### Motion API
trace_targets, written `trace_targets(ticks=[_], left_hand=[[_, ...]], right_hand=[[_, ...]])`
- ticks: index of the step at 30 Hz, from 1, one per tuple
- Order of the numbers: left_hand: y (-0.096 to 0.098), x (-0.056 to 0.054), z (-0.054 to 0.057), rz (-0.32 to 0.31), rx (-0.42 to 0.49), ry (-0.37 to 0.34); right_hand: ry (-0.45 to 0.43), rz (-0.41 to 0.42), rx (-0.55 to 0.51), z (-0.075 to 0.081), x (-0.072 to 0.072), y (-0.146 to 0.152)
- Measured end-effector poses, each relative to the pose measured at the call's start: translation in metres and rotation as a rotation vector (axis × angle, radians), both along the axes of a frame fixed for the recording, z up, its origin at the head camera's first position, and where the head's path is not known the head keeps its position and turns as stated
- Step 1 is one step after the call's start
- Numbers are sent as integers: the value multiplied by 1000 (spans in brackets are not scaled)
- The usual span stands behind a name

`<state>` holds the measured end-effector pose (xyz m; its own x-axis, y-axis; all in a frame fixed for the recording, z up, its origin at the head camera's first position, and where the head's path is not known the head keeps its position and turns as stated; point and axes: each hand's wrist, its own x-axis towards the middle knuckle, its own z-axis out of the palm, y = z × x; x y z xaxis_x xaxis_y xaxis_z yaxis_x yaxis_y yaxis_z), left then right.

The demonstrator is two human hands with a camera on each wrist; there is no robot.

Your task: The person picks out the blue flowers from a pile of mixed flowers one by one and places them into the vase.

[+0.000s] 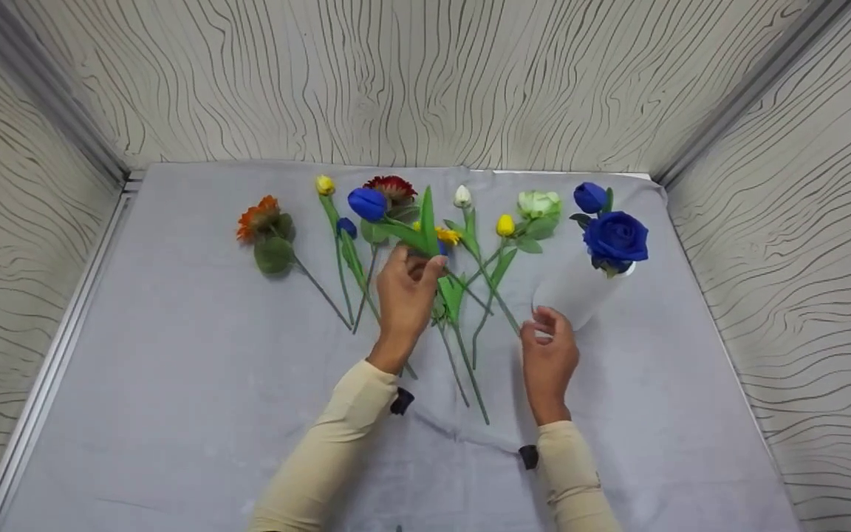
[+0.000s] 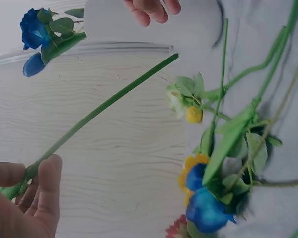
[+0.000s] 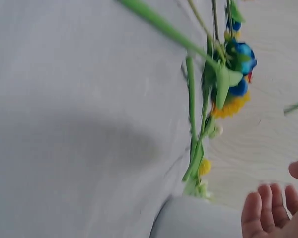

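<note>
My left hand (image 1: 405,299) pinches the green stem of a blue tulip (image 1: 367,204), raised over the flowers on the table. In the left wrist view, the bare stem (image 2: 104,105) slants up from the thumb and fingers. My right hand (image 1: 549,358) holds nothing; its fingers are loosely bent beside the white vase (image 1: 577,290). A blue rose (image 1: 616,238) and a blue bud (image 1: 589,197) stand in that vase. The right wrist view shows the right hand's fingers (image 3: 267,208) apart from the tulip stem.
Several artificial flowers lie on the grey cloth (image 1: 196,414), among them an orange flower (image 1: 259,219), a dark red flower (image 1: 391,188), a yellow tulip (image 1: 505,225), a white tulip (image 1: 462,196) and a pale green flower (image 1: 539,204). Patterned walls (image 1: 425,81) enclose the table.
</note>
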<state>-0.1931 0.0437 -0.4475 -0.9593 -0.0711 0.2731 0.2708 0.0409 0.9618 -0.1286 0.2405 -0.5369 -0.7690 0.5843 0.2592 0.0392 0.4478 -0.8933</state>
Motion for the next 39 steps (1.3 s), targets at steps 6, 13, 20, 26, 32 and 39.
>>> trace_targets(ticks=[6,13,20,26,32,39], left_hand=[[24,-3,9,-77,94,7],[47,-4,20,-162,163,11],[53,8,51,-190,136,69],[67,0,46,-155,103,143],[75,-5,45,-181,81,238],[76,-3,57,-222,33,283]], right_hand=[[65,-106,17,1,-4,15],[64,-176,52,4,-8,25],[67,-299,63,7,-13,32],[52,-282,73,11,-24,43],[-1,-241,73,14,-31,48],[-1,-226,85,15,-35,50]])
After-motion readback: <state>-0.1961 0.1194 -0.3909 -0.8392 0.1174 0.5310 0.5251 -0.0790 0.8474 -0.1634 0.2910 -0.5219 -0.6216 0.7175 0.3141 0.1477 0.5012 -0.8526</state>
